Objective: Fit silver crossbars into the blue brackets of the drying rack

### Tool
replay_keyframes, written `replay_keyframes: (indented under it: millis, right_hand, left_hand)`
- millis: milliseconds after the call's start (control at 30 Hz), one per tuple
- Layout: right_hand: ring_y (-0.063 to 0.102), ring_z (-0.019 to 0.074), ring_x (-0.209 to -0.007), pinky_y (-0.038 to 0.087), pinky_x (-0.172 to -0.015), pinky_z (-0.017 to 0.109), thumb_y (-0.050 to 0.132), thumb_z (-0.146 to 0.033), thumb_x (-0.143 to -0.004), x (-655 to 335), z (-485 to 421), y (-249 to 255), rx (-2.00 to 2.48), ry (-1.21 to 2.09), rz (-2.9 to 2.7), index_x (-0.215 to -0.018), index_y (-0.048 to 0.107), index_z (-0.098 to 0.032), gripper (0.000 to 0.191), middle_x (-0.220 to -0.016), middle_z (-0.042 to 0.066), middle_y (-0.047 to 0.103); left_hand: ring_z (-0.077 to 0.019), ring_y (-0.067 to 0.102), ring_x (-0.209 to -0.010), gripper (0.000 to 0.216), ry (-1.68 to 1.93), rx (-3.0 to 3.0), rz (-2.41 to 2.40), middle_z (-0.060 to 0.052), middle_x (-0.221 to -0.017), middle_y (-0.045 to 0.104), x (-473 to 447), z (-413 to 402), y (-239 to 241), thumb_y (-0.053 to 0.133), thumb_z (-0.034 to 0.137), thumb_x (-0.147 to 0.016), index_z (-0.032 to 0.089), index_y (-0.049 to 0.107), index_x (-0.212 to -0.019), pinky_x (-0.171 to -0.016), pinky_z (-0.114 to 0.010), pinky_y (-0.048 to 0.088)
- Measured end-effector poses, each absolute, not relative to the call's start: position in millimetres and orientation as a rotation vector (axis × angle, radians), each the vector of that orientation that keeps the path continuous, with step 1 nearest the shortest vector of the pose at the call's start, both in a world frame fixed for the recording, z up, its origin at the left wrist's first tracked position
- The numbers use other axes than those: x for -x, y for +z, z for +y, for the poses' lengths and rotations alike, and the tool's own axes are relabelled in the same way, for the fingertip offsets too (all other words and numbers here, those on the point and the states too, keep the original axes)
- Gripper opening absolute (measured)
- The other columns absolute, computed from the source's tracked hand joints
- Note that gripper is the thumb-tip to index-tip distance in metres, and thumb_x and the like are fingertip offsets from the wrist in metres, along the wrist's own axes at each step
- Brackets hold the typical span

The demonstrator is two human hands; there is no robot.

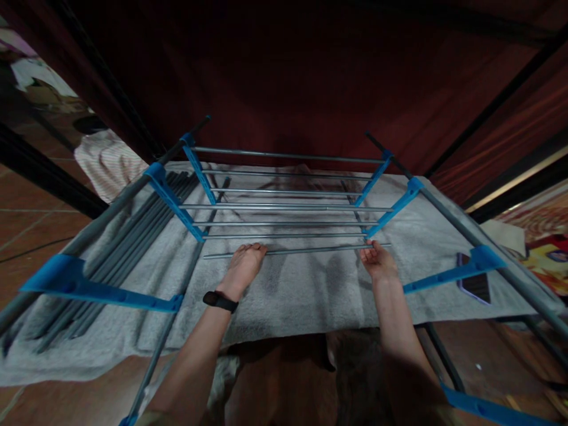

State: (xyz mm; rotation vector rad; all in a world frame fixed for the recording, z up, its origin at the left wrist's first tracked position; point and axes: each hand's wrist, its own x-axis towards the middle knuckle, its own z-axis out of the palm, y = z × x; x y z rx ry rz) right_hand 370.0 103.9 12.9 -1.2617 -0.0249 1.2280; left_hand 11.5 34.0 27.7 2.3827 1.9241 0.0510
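A loose grey metal tube [310,250] lies crosswise between my hands, just in front of the rack's lowest crossbars. My left hand [245,264] is closed over it left of the middle, a dark band [220,300] round the wrist. Near its right end, my right hand [377,260] has its fingers closed around it. The rack has blue plastic brackets [171,195] on grey side poles [452,216], with several crossbars [288,207] fitted between the farther brackets. The nearer left bracket [102,290] and right bracket [444,277] have no crossbar between them.
Several loose grey tubes [128,254] lie bundled at the left on a grey blanket [284,307]. A phone [474,281] rests on the blanket at the right. Dark red fabric [284,77] hangs behind the rack, and a striped cloth [109,163] lies at the far left.
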Motion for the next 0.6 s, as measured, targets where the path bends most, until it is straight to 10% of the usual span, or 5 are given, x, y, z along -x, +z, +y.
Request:
replay_keyframes:
  millis: [600]
  right_hand:
    - [0.058,0.0050,-0.046,0.053,-0.052,0.015,0.052,-0.015,-0.092,-372.5,102.3,9.5,1.242,1.188,-0.058,-0.075,0.053,-0.020,0.018,-0.057,-0.007,0.060]
  left_hand:
    - [-0.0284,0.061,-0.099,0.036,-0.034,-2.104,2.288,-0.014,-0.099,0.068,18.2,33.1,19.9,0.037,0.010,-0.087,0.017,0.069,-0.102,-0.093,-0.045,0.033]
